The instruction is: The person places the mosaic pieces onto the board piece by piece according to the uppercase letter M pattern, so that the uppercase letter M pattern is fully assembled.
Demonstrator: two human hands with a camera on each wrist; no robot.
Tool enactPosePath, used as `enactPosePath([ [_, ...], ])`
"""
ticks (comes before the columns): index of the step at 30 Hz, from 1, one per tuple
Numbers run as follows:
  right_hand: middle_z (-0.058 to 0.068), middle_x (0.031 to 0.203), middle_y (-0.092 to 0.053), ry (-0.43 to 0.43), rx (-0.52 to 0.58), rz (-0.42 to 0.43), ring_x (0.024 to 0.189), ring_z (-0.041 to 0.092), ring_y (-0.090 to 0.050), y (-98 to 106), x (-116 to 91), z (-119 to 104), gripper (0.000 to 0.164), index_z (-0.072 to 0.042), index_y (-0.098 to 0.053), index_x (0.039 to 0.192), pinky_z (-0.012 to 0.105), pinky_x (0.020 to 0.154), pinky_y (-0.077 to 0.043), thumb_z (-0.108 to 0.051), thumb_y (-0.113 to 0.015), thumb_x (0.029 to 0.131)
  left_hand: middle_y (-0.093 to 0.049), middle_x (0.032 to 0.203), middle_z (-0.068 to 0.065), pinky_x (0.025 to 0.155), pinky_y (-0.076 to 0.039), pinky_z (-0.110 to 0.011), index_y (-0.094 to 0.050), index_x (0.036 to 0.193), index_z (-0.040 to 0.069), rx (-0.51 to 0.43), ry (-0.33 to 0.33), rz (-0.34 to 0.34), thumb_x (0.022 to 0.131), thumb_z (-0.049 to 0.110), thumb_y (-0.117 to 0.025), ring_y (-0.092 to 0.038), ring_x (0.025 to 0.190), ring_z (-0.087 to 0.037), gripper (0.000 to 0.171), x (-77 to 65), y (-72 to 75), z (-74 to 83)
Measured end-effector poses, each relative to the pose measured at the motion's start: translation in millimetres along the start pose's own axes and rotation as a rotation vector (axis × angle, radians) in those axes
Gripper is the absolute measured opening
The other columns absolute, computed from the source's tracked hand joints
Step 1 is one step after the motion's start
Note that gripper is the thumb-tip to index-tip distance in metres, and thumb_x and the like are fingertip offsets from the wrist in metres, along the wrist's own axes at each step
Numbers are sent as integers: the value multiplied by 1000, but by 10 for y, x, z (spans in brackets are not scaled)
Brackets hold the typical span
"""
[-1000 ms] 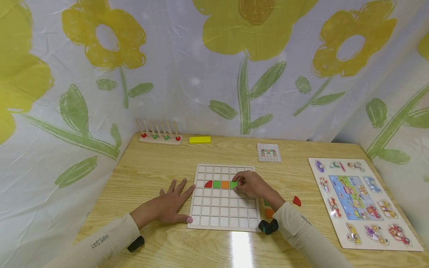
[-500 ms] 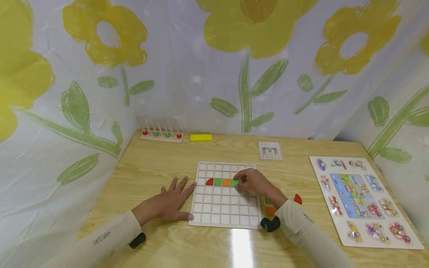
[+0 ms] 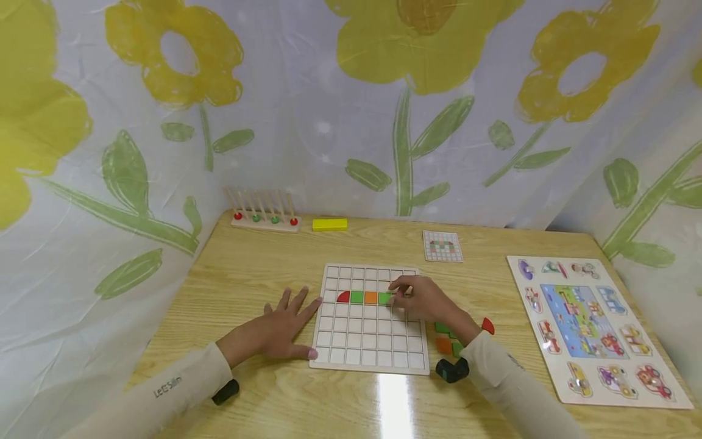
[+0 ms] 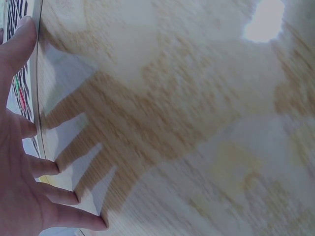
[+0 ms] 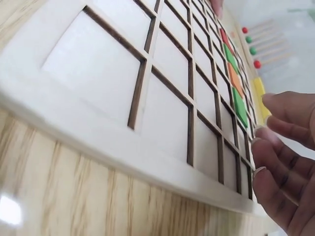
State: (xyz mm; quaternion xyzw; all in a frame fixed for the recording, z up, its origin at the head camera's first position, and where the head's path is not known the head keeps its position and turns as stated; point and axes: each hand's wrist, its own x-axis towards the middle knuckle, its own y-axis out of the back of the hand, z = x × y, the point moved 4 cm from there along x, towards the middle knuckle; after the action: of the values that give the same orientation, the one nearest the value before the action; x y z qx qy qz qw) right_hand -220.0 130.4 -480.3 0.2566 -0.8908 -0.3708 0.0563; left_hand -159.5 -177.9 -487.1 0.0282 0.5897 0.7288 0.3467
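Observation:
A white grid board (image 3: 370,341) lies on the table. One row holds a red quarter-circle tile (image 3: 343,297), a green square tile (image 3: 356,297), an orange square tile (image 3: 371,297) and a second green square tile (image 3: 384,298). My right hand (image 3: 421,299) hovers just right of that second green tile. In the right wrist view its loosely bent fingers (image 5: 275,162) stand apart from the tiles and hold nothing. My left hand (image 3: 278,332) lies spread on the table, thumb and fingertip touching the board's left edge.
Loose green and orange tiles (image 3: 443,346) lie beside the board, partly under the right wrist, with a red quarter-circle (image 3: 487,325) nearby. A pattern card (image 3: 442,246), yellow block (image 3: 329,225) and peg stand (image 3: 265,223) sit farther back. A picture puzzle board (image 3: 595,329) lies right.
My right hand has let go of the second green tile and drawn slightly right, uncovering more of it and the loose tiles. The left hand keeps its place.

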Motion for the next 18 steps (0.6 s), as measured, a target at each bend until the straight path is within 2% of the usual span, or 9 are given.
enactPosePath([
  [10,4,94,-68,18,-1,49,58,10,-53,253,-240,62,21,-5,-71,116,26,56,-48,-14,-63,99,-6,166,-27,97,-26,-84,-13,163,14,9,-7,11,85,74,-60,-7,147,-61,109,11,30,3],
  [18,3,96,-69,1,-19,89,59,7,-55,450,-529,220,23,-4,-71,117,26,55,-48,-18,-66,99,-3,166,-27,96,-24,-85,-12,163,15,-16,-1,-1,84,76,-59,-5,147,-61,111,-13,-1,6],
])
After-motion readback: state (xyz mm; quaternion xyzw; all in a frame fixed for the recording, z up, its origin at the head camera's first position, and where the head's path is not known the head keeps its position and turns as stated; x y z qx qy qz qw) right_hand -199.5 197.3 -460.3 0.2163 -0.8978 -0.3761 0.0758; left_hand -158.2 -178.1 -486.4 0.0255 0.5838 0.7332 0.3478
